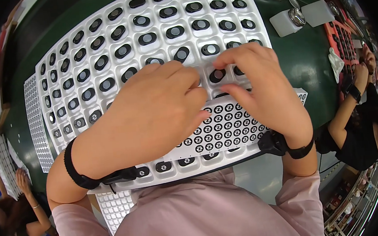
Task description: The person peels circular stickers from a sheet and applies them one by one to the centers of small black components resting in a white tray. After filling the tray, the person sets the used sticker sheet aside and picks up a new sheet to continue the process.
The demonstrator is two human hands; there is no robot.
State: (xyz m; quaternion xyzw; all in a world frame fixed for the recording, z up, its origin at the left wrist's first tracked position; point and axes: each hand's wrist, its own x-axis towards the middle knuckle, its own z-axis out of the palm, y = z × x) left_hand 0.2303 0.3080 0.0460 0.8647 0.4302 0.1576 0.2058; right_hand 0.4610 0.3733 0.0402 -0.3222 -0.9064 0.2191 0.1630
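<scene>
A large white molded tray (pixel 160 51) holds rows of small black oval parts, each with a round grey spot on top. Across its near side lies a white sheet of round black stickers (pixel 225 126). My left hand (pixel 162 98) is closed over the tray's middle, fingers curled and fingertips mostly hidden, so what they hold cannot be made out. Thumb and forefinger of my right hand (pixel 262 84) are apart on either side of a black oval part (pixel 217 75) in its pocket. Parts in the nearest row, such as one part (pixel 163 167), bear round stickers.
Another sticker sheet (pixel 39 131) lies left of the tray on the dark green table (pixel 298 56). Two whitish containers (pixel 285 23) stand at the back right, beside a metal object. Other people work at both sides, near a red tray (pixel 342 44) on the right.
</scene>
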